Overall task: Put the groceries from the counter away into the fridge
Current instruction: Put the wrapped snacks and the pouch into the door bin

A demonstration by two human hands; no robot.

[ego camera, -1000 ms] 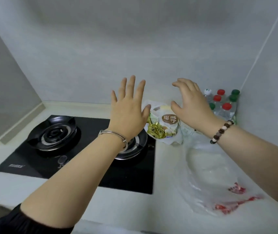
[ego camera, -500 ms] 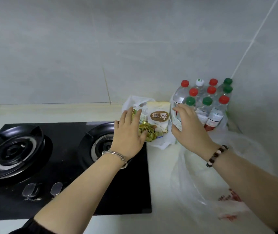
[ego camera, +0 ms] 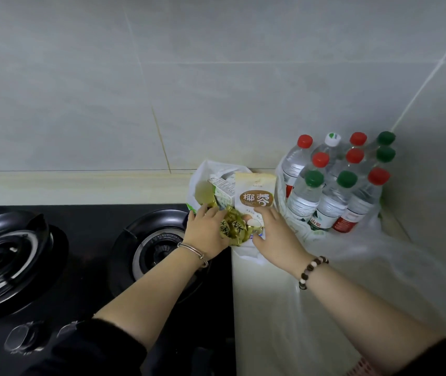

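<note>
A white plastic bag (ego camera: 205, 169) of groceries sits on the counter against the back wall. In it stand a cream snack packet with a brown label (ego camera: 255, 196), a small green-and-white carton (ego camera: 224, 192) and gold-wrapped sweets (ego camera: 234, 227) at the front. My left hand (ego camera: 205, 229) rests on the bag's left side, fingers against the gold wrappers. Fingers spread, my right hand (ego camera: 273, 234) lies on the lower part of the cream packet. Whether either hand grips anything cannot be told. Several water bottles (ego camera: 335, 183) with red, green and white caps stand in the right corner.
A black two-burner gas hob (ego camera: 80, 256) fills the counter to the left, its right burner just beside my left wrist. A crumpled clear plastic bag (ego camera: 379, 280) lies on the pale counter (ego camera: 259, 308) under my right forearm. Tiled walls close off the back and right.
Both hands dropped from raised in the air down onto the grocery bag. My right hand shifted left from the bottles to the cream packet. The view moved closer.
</note>
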